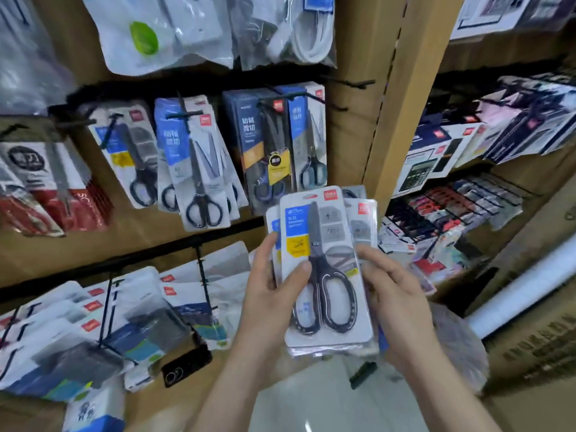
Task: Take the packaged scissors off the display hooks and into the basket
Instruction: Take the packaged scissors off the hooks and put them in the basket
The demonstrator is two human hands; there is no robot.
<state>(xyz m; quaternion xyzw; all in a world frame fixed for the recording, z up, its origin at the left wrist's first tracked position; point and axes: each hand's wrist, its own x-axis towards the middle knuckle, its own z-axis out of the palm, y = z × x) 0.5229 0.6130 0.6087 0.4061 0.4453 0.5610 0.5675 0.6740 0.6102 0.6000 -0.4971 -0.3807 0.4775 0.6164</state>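
I hold a stack of several packaged scissors upright in front of me, black-handled scissors on white cards with blue and yellow labels. My left hand grips the stack's left edge, thumb pressed on the front pack. My right hand grips the right edge from behind. More scissor packs hang on black display hooks on the brown board above and to the left. No basket is in view.
Dark blue scissor boxes hang at centre. Bagged goods hang above and at lower left. A shelf unit with calculators and small packets stands to the right, beside cardboard boxes. Pale floor shows below my hands.
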